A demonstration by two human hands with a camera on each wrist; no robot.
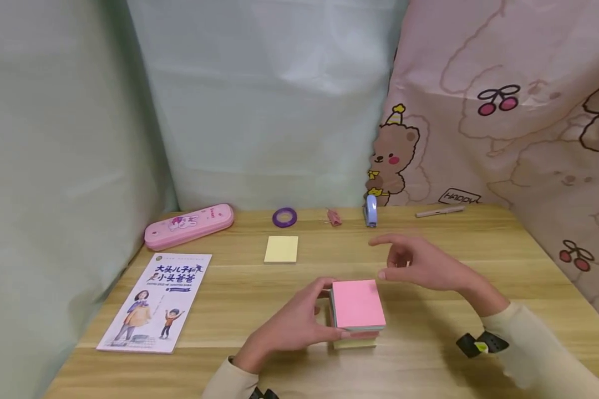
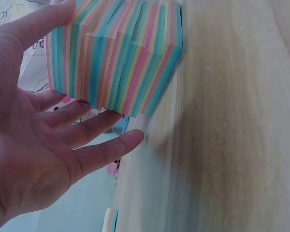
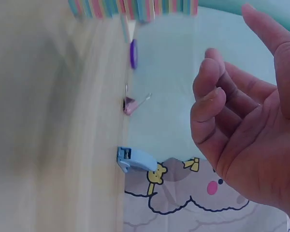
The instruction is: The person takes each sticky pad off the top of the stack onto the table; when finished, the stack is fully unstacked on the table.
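A tall stack of sticky notes (image 1: 358, 303) with a pink top sheet stands near the table's front. My left hand (image 1: 294, 324) holds it from the left, thumb at the near side and fingers at the far side. The left wrist view shows the striped, uneven edges of the stack (image 2: 111, 58), pink, teal and yellow, between thumb and fingers. Off the stack's upper right, my right hand (image 1: 421, 263) hovers over the table with nothing in it. Its index finger is extended and the other fingers curl loosely, as the right wrist view also shows.
A pale yellow note pad (image 1: 281, 249) lies behind the stack. Along the back stand a pink pencil case (image 1: 189, 226), purple tape roll (image 1: 275, 219), pink binder clip (image 1: 334, 216), blue stapler (image 1: 371, 211) and pen (image 1: 439, 211). A booklet (image 1: 152, 302) lies at left.
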